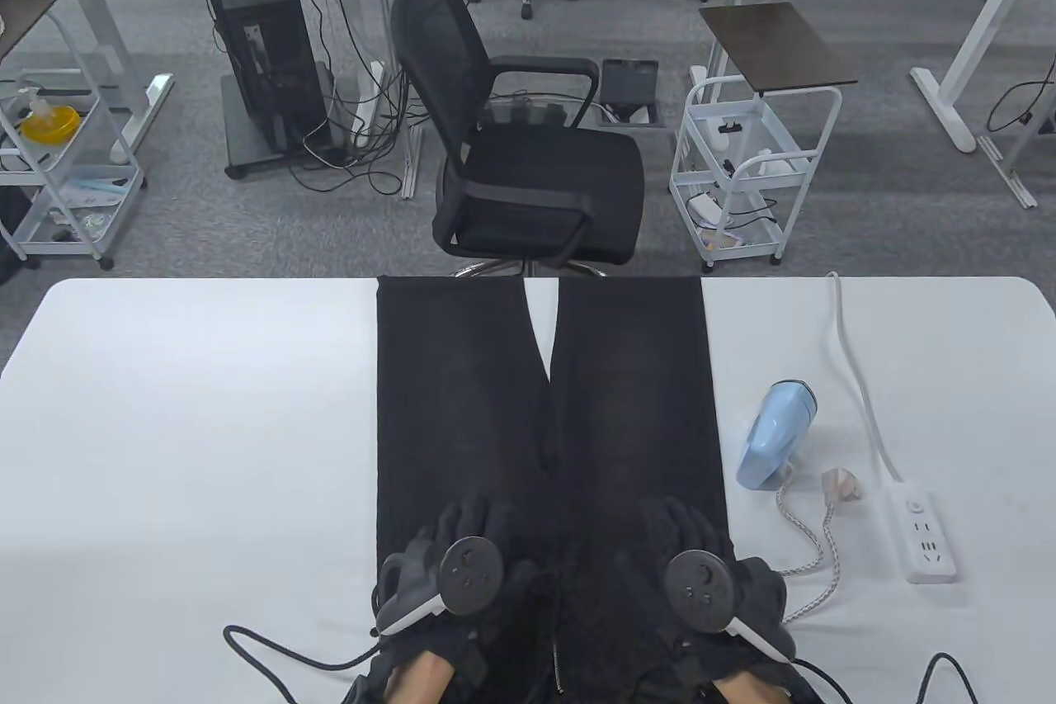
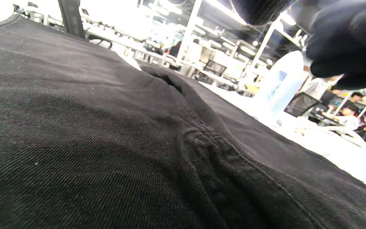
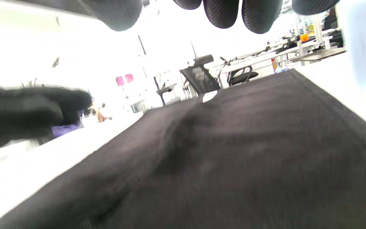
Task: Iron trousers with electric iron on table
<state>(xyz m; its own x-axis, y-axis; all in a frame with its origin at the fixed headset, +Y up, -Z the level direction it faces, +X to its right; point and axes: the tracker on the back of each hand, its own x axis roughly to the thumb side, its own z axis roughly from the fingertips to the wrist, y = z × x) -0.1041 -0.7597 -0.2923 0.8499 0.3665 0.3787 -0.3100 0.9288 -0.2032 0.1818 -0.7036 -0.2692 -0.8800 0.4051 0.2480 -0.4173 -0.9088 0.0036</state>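
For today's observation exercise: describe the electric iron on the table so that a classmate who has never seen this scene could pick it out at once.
Start at the black trousers spread lengthwise down the middle of the white table. Just past their right edge, between them and the white power strip, stands the small pale-blue plastic iron. Its blue body and the braided cord trailing from its base set it apart from the all-white strip.

Evenly and brightly lit from overhead in the table view, sharp, with soft shadows only. Blown-out white backgrounds in both wrist views (ceiling strip lights glaring on the left). Right wrist view smeared with blur.
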